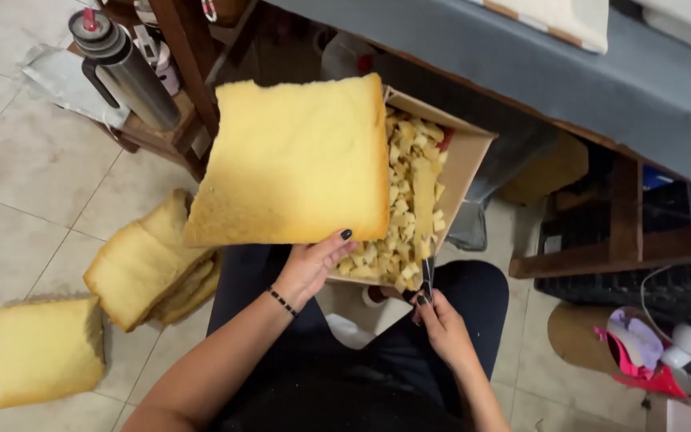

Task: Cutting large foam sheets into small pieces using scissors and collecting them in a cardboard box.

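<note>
Holding a big yellow foam slab (pixel 293 164) up w/ left hand (pixel 309 264) gripping its lower edge, right hand (pixel 440 320) is closing round a dark blade (pixel 427 276) over cardboard box (pixel 465 160) on lap, catching cut foam cubes (pixel 405 216).

One head-worn camera is looking steeply down from above the seated person's lap, sitting close over both hands and the foam slab (pixel 293 164). It is facing forward towards the tiled floor (pixel 17 200) and the grey surface (pixel 585 88) edge ahead.
</note>
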